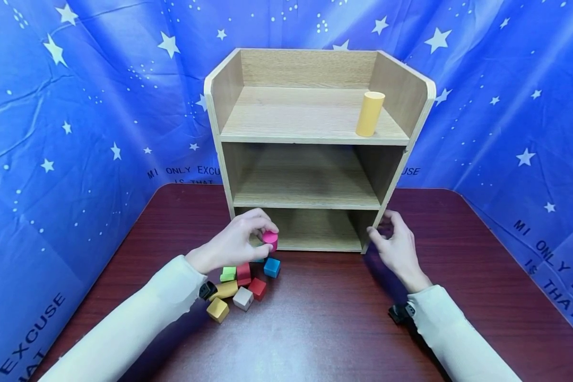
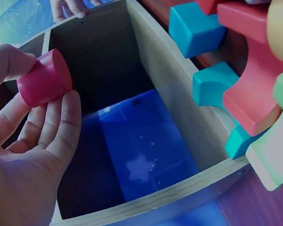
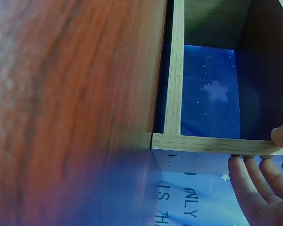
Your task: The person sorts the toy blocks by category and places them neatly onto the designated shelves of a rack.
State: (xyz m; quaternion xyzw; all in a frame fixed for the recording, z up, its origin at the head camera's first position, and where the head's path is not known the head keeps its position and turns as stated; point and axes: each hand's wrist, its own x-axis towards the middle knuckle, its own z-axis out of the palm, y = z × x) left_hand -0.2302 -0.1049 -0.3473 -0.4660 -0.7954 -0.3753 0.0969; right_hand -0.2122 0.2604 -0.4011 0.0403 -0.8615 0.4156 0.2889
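Though between hands (image 1: 239,237) (image 1: 398,252), pink cylinder (image 1: 270,241) left-held

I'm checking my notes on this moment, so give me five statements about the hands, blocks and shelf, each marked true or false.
1. The left hand holds a pink cylindrical block. True.
2. The tall yellow cylinder lies on its side. False: it stands upright on the top board of the light wooden shelf unit.
3. The right hand grips one side panel of the shelf unit. True.
4. The blue cube-like block sits on the middle board. False: it rests on the dark reddish wooden table.
5. The pale grey block is inside the shelf unit. False: it is on the table, in front.
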